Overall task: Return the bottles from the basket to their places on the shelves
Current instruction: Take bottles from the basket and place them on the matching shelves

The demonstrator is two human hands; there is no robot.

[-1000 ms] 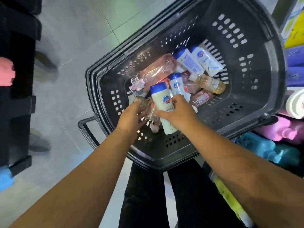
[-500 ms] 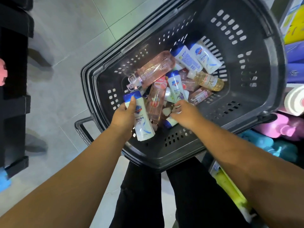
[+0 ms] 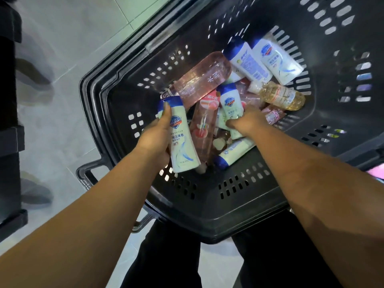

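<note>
White btl w/ blue cap [image 3: 184, 140] is in L hand [image 3: 154, 139], label up, cap end away from the wrist. One digit reaches up onto the cap, the rest wrap behind, so the hand is clamped on it. Btl sits just over the near-left corner of the basket [image 3: 207, 217].

R hand [image 3: 246, 123] is down in the pile, fingers curled tight round the lower half of a 2nd white btl [image 3: 229, 101], whose blue cap points away from the knuckles.

Between the two hands lies a peach-print pink btl [image 3: 204, 125], lengthwise. Just under R wrist is a 3rd white btl [image 3: 233, 152] on its side, cap toward the person. Beyond L fingertips is a big clear pink btl [image 3: 204, 76]. Beyond R hand is an amber btl [image 3: 279, 96], w/ a small pink btl [image 3: 273, 115] just beside R hand's outer edge. Further out, a pair of white btls [image 3: 248, 63] lies side by side near the far wall.

Basket stands on pale floor tiles [image 3: 62, 59], ahead of black trousers [image 3: 166, 262]. Dark racking [image 3: 9, 100] is well out past L arm.
</note>
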